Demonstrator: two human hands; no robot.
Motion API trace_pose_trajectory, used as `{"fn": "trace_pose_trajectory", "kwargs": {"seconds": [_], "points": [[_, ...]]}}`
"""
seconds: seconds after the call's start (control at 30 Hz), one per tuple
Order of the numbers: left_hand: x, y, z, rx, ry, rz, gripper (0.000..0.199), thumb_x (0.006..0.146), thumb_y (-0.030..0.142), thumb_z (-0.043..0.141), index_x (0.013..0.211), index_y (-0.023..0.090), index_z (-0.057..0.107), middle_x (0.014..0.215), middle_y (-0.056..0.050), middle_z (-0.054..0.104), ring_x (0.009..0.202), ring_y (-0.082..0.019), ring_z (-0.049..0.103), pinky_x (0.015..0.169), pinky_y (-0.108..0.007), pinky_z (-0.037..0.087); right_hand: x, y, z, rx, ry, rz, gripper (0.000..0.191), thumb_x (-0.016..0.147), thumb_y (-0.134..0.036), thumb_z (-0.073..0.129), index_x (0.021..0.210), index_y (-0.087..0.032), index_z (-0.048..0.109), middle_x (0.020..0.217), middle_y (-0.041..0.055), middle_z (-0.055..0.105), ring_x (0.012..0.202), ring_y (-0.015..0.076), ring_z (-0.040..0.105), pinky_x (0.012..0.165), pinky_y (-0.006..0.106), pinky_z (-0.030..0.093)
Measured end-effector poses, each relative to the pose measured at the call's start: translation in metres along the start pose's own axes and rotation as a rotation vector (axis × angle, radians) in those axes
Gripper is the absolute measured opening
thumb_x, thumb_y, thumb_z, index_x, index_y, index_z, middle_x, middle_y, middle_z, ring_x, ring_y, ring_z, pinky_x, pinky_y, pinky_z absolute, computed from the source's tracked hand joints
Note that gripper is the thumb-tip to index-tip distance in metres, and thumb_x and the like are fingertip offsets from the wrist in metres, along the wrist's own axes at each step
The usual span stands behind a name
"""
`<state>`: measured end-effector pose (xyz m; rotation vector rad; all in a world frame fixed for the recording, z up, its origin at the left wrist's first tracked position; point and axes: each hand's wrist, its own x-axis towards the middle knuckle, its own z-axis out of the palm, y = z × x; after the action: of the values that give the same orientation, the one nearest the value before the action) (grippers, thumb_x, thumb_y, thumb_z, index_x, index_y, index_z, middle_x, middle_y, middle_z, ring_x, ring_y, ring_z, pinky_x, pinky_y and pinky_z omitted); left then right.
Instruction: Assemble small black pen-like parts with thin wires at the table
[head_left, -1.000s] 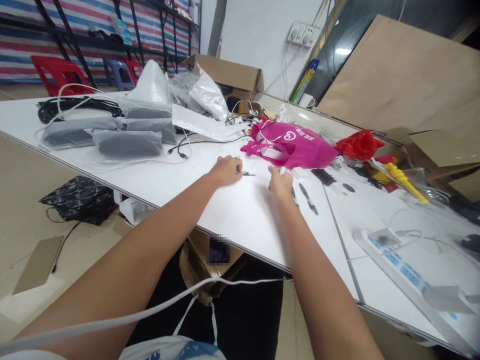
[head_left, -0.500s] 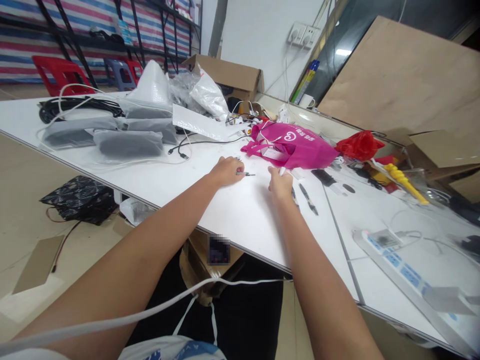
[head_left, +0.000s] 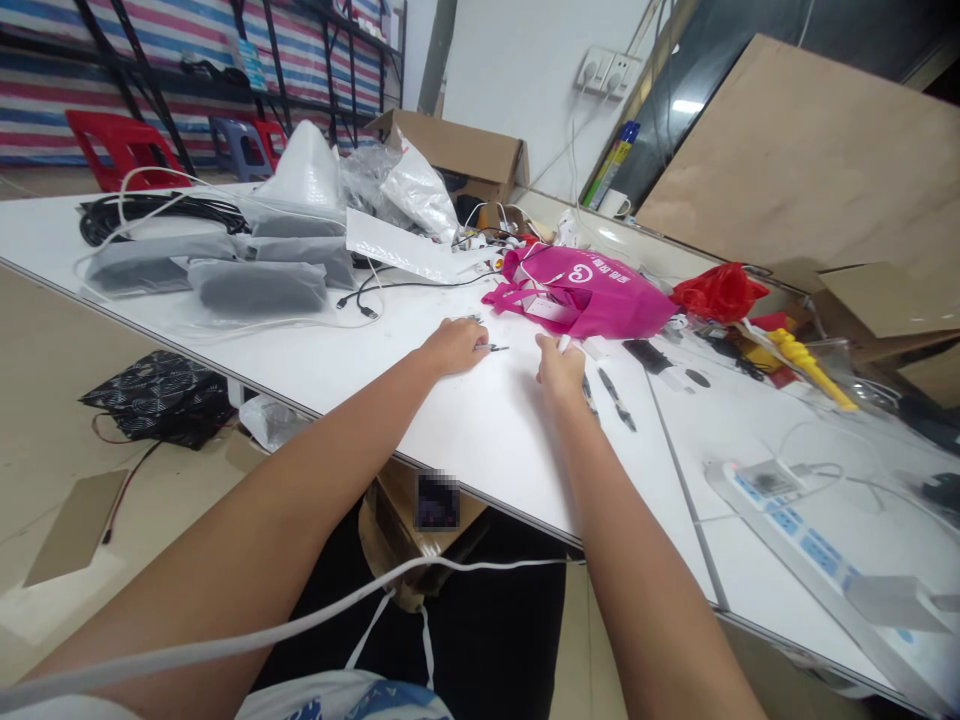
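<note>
Lying beyond both hands, pink bag (head_left: 585, 292), black pens (head_left: 616, 397) beside right hand (head_left: 561, 367)

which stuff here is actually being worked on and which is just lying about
In hand:
left hand closed on a small dark pin-like piece
right hand closed on a small white piece

Lying about:
pink bag
grey packets
power strip
red bag
cardboard box

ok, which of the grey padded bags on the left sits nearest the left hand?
The front grey bag, nearest the table edge and closest to the left hand; the other grey bags lie farther left or behind it.
</note>
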<state>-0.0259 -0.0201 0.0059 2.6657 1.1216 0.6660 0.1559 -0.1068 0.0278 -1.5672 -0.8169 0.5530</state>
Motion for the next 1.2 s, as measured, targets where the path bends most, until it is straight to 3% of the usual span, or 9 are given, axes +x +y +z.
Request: {"fn": "trace_pose_trajectory", "kwargs": {"seconds": [0.27, 0.47, 0.67, 1.2], "points": [[-0.001, 0.001, -0.003, 0.064, 0.019, 0.037, 0.029, 0.098, 0.035, 0.052, 0.105, 0.021, 0.076, 0.113, -0.010, 0.075, 0.112, -0.029, 0.066, 0.099, -0.047, 0.041, 0.001, 0.002, 0.000, -0.019, -0.003, -0.011, 0.033, 0.083, -0.037, 0.069, 0.067, -0.026, 0.042, 0.053, -0.0079, 0.038, 0.053, 0.0116, 0.039, 0.048, 0.026, 0.033], [0.000, 0.008, -0.006, 0.227, -0.001, 0.025, 0.036, 0.099, 0.033, 0.048, 0.093, 0.018, 0.080, 0.118, -0.013, 0.075, 0.114, -0.030, 0.065, 0.093, -0.047, 0.042, 0.003, 0.003, 0.000, -0.032, -0.006, -0.001, 0.033, 0.083, -0.037, 0.069, 0.068, -0.026, 0.042, 0.053, -0.0086, 0.037, 0.053, 0.0113, 0.037, 0.049, 0.025, 0.032], [-0.001, 0.017, -0.005, 0.357, -0.009, -0.008, 0.042, 0.100, 0.031, 0.044, 0.101, 0.011, 0.080, 0.119, -0.017, 0.074, 0.112, -0.032, 0.066, 0.089, -0.047, 0.042, 0.003, 0.004, 0.000, -0.025, -0.007, -0.009, 0.034, 0.083, -0.036, 0.070, 0.067, -0.026, 0.041, 0.052, -0.0087, 0.038, 0.053, 0.0112, 0.038, 0.051, 0.026, 0.033], [0.000, 0.020, 0.003, 0.351, 0.003, -0.074, 0.047, 0.105, 0.024, 0.035, 0.107, 0.010, 0.080, 0.118, -0.019, 0.072, 0.105, -0.031, 0.068, 0.087, -0.044, 0.040, 0.006, 0.009, 0.000, -0.083, -0.026, -0.053, 0.033, 0.084, -0.040, 0.067, 0.069, -0.026, 0.042, 0.055, -0.0082, 0.039, 0.054, 0.0117, 0.040, 0.054, 0.027, 0.037]]}}
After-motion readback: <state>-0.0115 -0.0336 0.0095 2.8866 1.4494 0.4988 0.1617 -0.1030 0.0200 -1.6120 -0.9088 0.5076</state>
